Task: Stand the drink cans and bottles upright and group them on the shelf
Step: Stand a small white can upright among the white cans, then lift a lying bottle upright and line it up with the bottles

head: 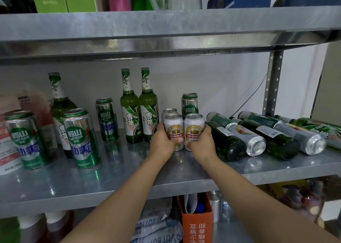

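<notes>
Two short white cans stand side by side in the middle of the metal shelf (114, 178). My left hand (163, 141) grips the left white can (173, 127); my right hand (202, 144) grips the right white can (194, 126). A third white can (168, 112) stands just behind them, and a tall green can (190, 104) behind that. Two green bottles (140, 112) stand upright to the left. At the right, several dark bottles (227, 139) and silver cans (247, 137) lie on their sides.
Tall green cans (81, 137) and another green bottle (60, 102) stand at the left. A red-and-white package (7, 147) is at the far left edge. An upper shelf (166, 27) hangs close overhead. An upright post (273, 84) stands at the right. An orange box (197, 222) sits below.
</notes>
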The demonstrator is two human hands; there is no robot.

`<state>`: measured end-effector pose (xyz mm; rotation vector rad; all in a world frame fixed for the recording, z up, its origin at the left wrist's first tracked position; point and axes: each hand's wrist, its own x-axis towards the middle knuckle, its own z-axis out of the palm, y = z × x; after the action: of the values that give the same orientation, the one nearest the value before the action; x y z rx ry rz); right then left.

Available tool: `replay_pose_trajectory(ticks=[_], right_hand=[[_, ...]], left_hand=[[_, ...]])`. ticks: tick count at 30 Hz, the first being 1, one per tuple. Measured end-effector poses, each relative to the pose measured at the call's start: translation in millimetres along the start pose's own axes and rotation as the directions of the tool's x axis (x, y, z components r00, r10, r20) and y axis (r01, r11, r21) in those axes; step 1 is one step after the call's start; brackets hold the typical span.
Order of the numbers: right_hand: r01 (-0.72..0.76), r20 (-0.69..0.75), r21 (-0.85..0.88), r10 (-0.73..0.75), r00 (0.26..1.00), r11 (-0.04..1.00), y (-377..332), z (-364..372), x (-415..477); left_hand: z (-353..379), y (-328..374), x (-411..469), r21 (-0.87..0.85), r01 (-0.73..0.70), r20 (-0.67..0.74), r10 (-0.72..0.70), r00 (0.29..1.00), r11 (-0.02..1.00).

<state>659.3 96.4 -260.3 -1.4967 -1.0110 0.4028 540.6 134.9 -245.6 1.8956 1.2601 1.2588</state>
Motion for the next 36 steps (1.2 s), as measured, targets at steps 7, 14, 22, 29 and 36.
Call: replay_pose_trajectory(ticks=[7,14,22,29,36], right_hand=[[-0.020,0.037,-0.024,0.021,0.999,1.000,-0.2,-1.2,9.8],[-0.059,0.004,-0.082,0.060,0.998,0.995,-5.8,-2.4,0.5],[0.086,0.006,-0.232,-0.087,0.996,0.969,-57.7,-65.9,-33.8],[-0.031,0.107,-0.558,0.109,0.988,0.830,-82.9,-131.9,1.2],[0.104,0.253,-0.792,0.168,0.953,0.602,-70.1,-121.7,12.0]], left_hand=[[1.9,-0.9,2.8,0.016,0.005,-0.014,-0.005,1.000,1.000],[-1.7,2.8,-3.2,0.067,0.052,0.038,-0.054,0.998,0.996],[-22.3,29.5,-39.9,-0.092,0.280,0.105,-0.270,0.957,0.956],[28.7,90.7,-55.4,-0.226,0.463,0.478,-0.317,0.819,0.857],[75.3,103.0,-46.9,-0.199,0.575,0.549,-0.396,0.736,0.794]])
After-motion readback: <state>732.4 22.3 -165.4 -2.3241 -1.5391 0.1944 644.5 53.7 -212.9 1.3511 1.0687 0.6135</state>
